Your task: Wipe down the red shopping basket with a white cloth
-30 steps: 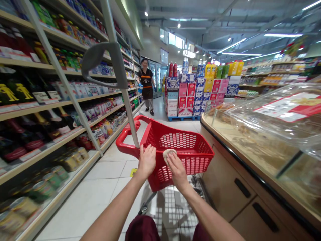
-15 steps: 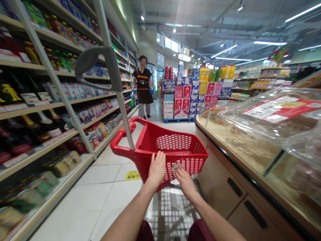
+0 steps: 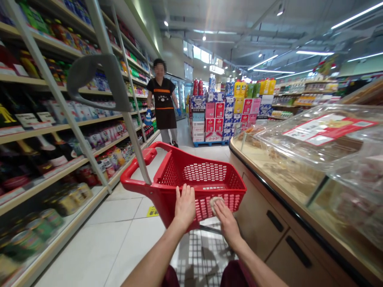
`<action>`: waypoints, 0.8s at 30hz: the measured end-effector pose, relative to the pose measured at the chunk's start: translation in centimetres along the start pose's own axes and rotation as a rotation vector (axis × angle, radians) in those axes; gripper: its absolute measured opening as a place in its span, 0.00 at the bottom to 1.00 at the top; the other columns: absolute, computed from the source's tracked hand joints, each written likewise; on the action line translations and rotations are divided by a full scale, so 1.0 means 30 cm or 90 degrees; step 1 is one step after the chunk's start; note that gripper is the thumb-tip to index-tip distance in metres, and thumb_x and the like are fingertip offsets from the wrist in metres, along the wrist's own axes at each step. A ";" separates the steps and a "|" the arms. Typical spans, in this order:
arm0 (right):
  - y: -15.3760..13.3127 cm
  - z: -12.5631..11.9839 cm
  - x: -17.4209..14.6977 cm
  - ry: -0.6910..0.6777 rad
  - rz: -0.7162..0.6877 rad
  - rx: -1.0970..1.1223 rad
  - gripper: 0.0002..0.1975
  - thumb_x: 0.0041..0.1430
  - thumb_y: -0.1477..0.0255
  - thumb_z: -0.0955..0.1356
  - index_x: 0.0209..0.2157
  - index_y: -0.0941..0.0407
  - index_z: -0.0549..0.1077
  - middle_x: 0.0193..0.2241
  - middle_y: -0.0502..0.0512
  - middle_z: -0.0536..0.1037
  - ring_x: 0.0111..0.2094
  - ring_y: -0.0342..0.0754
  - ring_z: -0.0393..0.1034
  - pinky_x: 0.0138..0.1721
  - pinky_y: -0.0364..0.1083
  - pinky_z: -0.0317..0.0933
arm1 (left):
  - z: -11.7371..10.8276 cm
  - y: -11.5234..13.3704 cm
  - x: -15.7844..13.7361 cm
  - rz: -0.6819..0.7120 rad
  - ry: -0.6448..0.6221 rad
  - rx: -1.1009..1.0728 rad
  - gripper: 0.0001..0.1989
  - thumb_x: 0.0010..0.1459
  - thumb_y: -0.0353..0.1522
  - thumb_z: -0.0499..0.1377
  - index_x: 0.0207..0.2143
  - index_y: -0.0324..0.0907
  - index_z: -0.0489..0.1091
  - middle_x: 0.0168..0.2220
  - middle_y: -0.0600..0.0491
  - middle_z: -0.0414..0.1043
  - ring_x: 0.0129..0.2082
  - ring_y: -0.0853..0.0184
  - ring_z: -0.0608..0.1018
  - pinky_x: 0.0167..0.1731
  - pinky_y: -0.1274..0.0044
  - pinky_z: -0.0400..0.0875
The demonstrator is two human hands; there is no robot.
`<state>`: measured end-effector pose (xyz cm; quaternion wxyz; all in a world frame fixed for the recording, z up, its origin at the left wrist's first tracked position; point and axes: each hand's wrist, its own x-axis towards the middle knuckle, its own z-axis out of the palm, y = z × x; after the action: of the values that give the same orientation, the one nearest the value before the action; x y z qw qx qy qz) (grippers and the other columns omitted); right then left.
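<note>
In front of me stands a red plastic shopping basket (image 3: 206,187) with perforated sides and a tall grey pull handle (image 3: 98,81) rising at its left. My left hand (image 3: 184,205) lies on the basket's near side just under the rim, fingers stretched out and holding nothing. To its right, my right hand (image 3: 226,218) presses a pale crumpled cloth (image 3: 217,203) against the same perforated side. The fingers cover part of the cloth. Inside, the basket's visible part holds nothing.
Shelves of bottles and cans (image 3: 72,123) line the left. A counter (image 3: 257,187) with clear food boxes (image 3: 323,131) runs along the right. A person in a dark apron (image 3: 163,103) stands in the aisle, before stacked drink cartons (image 3: 214,117). A yellow floor sticker (image 3: 152,211) lies left.
My right hand has slid the cloth rightward along the basket's side. My left hand stays on the near side. The person in the apron has come closer, and my view has shifted slightly.
</note>
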<state>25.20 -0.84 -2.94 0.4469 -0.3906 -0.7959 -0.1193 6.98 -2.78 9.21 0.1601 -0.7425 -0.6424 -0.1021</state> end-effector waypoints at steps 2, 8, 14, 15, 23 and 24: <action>0.006 -0.025 0.022 0.025 0.024 -0.007 0.26 0.56 0.85 0.55 0.55 0.53 0.56 0.54 0.57 0.61 0.57 0.48 0.50 0.53 0.54 0.55 | 0.009 0.017 -0.002 0.010 -0.012 -0.007 0.24 0.51 0.23 0.43 0.52 0.30 0.58 0.53 0.39 0.60 0.56 0.57 0.58 0.55 0.61 0.45; 0.052 -0.039 -0.046 0.007 -0.003 -0.038 0.28 0.54 0.86 0.55 0.56 0.51 0.55 0.55 0.55 0.61 0.56 0.46 0.51 0.52 0.50 0.57 | 0.031 0.040 -0.019 0.052 -0.029 -0.009 0.27 0.51 0.27 0.46 0.55 0.35 0.53 0.56 0.42 0.57 0.57 0.57 0.55 0.56 0.62 0.44; 0.123 -0.106 -0.072 0.027 0.129 -0.043 0.31 0.51 0.85 0.56 0.57 0.52 0.53 0.58 0.52 0.53 0.58 0.48 0.47 0.56 0.52 0.50 | 0.039 0.025 -0.039 0.052 -0.032 -0.007 0.28 0.50 0.27 0.46 0.56 0.36 0.52 0.57 0.44 0.55 0.58 0.58 0.53 0.57 0.62 0.41; 0.137 -0.114 -0.081 0.026 0.158 -0.049 0.32 0.50 0.85 0.56 0.57 0.52 0.54 0.58 0.51 0.53 0.58 0.48 0.47 0.56 0.52 0.50 | 0.039 0.025 -0.041 0.052 -0.034 -0.008 0.29 0.49 0.27 0.46 0.56 0.36 0.52 0.57 0.44 0.55 0.59 0.58 0.52 0.57 0.62 0.41; 0.170 -0.139 -0.179 -0.010 0.303 -0.051 0.33 0.43 0.86 0.55 0.52 0.53 0.64 0.57 0.49 0.57 0.56 0.48 0.52 0.53 0.47 0.54 | 0.030 0.027 -0.048 0.058 -0.035 -0.027 0.29 0.49 0.27 0.47 0.56 0.36 0.52 0.57 0.44 0.54 0.59 0.58 0.51 0.57 0.63 0.40; 0.168 -0.145 -0.162 0.007 0.319 -0.051 0.33 0.43 0.86 0.54 0.52 0.54 0.62 0.58 0.50 0.55 0.57 0.48 0.51 0.54 0.48 0.53 | 0.030 0.028 -0.049 0.054 -0.034 -0.029 0.29 0.49 0.27 0.47 0.56 0.35 0.52 0.57 0.44 0.54 0.59 0.58 0.50 0.57 0.63 0.39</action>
<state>32.99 -2.32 -5.17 0.4512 -0.5926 -0.6662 -0.0382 7.53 -3.90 7.75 0.1299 -0.7750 -0.6119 -0.0899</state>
